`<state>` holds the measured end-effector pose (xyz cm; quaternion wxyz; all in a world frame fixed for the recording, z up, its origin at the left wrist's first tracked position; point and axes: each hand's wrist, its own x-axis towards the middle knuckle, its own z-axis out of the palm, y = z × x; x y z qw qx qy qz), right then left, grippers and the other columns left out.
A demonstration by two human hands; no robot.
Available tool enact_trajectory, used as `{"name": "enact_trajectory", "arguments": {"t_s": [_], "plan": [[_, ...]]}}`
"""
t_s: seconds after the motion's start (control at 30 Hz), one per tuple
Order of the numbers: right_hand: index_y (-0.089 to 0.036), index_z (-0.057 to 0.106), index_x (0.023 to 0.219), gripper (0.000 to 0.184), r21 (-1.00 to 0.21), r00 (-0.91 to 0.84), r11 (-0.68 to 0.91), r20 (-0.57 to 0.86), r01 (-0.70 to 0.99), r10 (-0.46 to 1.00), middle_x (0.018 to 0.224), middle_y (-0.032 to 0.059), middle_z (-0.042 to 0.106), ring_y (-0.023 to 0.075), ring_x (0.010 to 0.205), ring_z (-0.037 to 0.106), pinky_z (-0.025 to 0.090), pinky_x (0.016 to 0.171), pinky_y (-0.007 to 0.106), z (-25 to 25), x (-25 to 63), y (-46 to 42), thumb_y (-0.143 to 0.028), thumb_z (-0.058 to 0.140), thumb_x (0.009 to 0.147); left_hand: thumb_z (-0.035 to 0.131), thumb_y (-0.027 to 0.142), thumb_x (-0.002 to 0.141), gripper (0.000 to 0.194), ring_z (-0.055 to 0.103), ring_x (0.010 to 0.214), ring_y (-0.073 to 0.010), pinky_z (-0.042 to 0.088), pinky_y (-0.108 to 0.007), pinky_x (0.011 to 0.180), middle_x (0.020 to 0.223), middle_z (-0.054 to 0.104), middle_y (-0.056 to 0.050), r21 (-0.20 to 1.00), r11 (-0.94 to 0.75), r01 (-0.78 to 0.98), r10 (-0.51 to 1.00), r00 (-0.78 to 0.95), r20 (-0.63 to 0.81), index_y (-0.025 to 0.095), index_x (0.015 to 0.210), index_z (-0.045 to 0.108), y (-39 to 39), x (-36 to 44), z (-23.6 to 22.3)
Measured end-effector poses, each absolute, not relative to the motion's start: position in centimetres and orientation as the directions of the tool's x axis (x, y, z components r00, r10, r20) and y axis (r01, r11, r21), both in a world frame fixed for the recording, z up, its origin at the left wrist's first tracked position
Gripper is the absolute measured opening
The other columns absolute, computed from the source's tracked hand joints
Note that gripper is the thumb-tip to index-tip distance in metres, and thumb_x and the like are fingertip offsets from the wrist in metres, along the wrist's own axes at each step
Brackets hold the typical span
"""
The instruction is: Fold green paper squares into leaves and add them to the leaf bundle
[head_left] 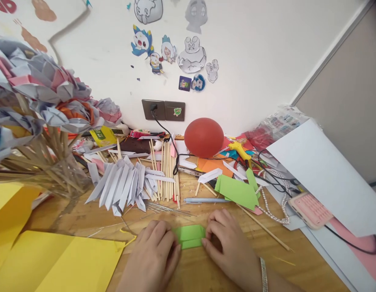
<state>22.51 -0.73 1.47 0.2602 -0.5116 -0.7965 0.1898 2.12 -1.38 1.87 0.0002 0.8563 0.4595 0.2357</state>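
Observation:
A small folded green paper piece (190, 236) lies on the wooden table (206, 271) near its front edge. My left hand (154, 255) presses its fingertips on the paper's left end, fingers curled down together. My right hand (229, 245), with a bracelet at the wrist, pinches the paper's right end. Both hands hold the piece flat against the table.
Yellow paper sheets (60, 261) lie at the left. White folded paper strips (124, 184), wooden sticks (166, 170), a blue pen (203, 200), green folded pieces (238, 190), a red balloon (204, 137), a glue gun (241, 151), a pink phone (311, 209) and a white sheet (325, 174) crowd the back and right.

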Motion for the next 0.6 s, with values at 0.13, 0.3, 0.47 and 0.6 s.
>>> {"name": "enact_trajectory", "arguments": {"t_s": [0.13, 0.3, 0.47, 0.6], "plan": [[-0.02, 0.045, 0.07, 0.019, -0.589, -0.319, 0.389, 0.225, 0.708, 0.921, 0.082, 0.0009, 0.05, 0.0198, 0.08, 0.045, 0.037, 0.07, 0.033, 1.4, 22.7, -0.6, -0.012, 0.062, 0.073, 0.044, 0.022, 0.083, 0.01, 0.054, 0.071, -0.0198, 0.047, -0.031, 0.062, 0.079, 0.056, -0.003, 0.26, -0.535, 0.804, 0.819, 0.419, 0.393, 0.021, 0.078, 0.053, -1.3, 1.6, 1.6], [-0.021, 0.048, 0.074, 0.019, -0.595, -0.335, 0.375, 0.183, 0.711, 0.924, 0.087, 0.0016, 0.051, 0.0211, 0.084, 0.047, 0.038, 0.071, 0.033, 1.5, 23.1, -0.2, -0.022, 0.066, 0.076, 0.046, 0.02, 0.082, 0.009, 0.052, 0.074, -0.0193, 0.047, -0.03, 0.062, 0.085, 0.054, -0.004, 0.314, -0.526, 0.79, 0.836, 0.415, 0.359, 0.022, 0.078, 0.054, -1.1, 1.4, 1.5], [-0.02, 0.051, 0.075, 0.018, -0.615, -0.342, 0.348, 0.133, 0.707, 0.93, 0.088, 0.0012, 0.052, 0.0213, 0.085, 0.047, 0.037, 0.073, 0.034, 1.7, 23.2, -0.1, -0.02, 0.069, 0.074, 0.032, 0.018, 0.091, 0.035, 0.049, 0.094, -0.0231, 0.039, -0.037, 0.078, 0.107, 0.055, -0.004, 0.104, -0.631, 0.769, 0.663, 0.464, 0.588, 0.034, 0.092, 0.063, -1.3, 2.1, 0.9], [-0.02, 0.051, 0.075, 0.018, -0.622, -0.341, 0.348, 0.135, 0.702, 0.93, 0.088, 0.0011, 0.052, 0.0209, 0.086, 0.047, 0.038, 0.074, 0.034, 1.7, 23.2, 0.0, -0.02, 0.069, 0.074, 0.025, 0.025, 0.096, 0.039, 0.047, 0.105, -0.0242, 0.031, -0.04, 0.088, 0.12, 0.056, -0.001, -0.05, -0.692, 0.72, 0.579, 0.595, 0.558, 0.037, 0.102, 0.062, -1.4, 1.4, 0.1]]}}
